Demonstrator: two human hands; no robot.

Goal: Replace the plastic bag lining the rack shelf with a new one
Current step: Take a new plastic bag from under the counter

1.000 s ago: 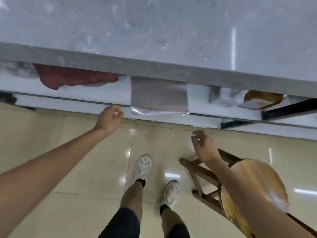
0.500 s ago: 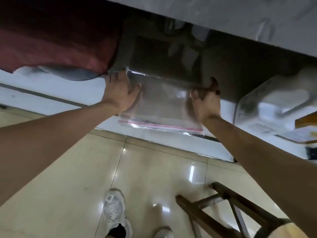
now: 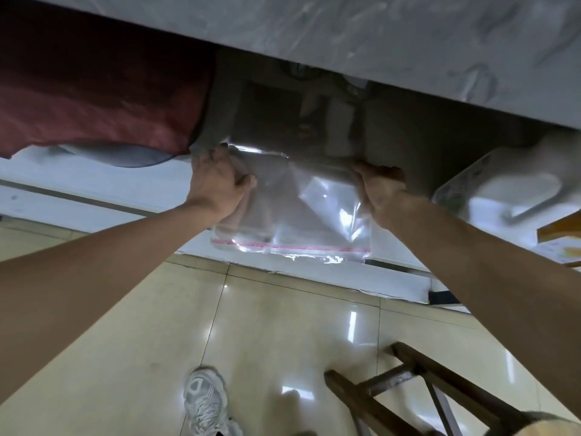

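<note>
A clear plastic bag (image 3: 301, 215) with a red seal strip along its near edge lies on the white lower rack shelf (image 3: 94, 184), hanging slightly over the shelf's front. My left hand (image 3: 220, 184) grips the bag's left side with fingers curled on it. My right hand (image 3: 379, 190) holds its right side, fingertips at the far corner. Something grey shows through the bag's far part. The grey upper shelf (image 3: 377, 36) covers the space above.
A dark red cloth (image 3: 103, 105) over a grey item (image 3: 125, 154) lies left of the bag. A white plastic box (image 3: 509, 190) and a yellow-brown carton (image 3: 562, 234) sit to the right. A wooden stool (image 3: 440, 394) stands on the tiled floor by my shoe (image 3: 204, 401).
One second ago both hands were free below the shelf edge. They have since reached in and gripped the bag's sides, and the bag has come forward slightly; my view moved closer.
</note>
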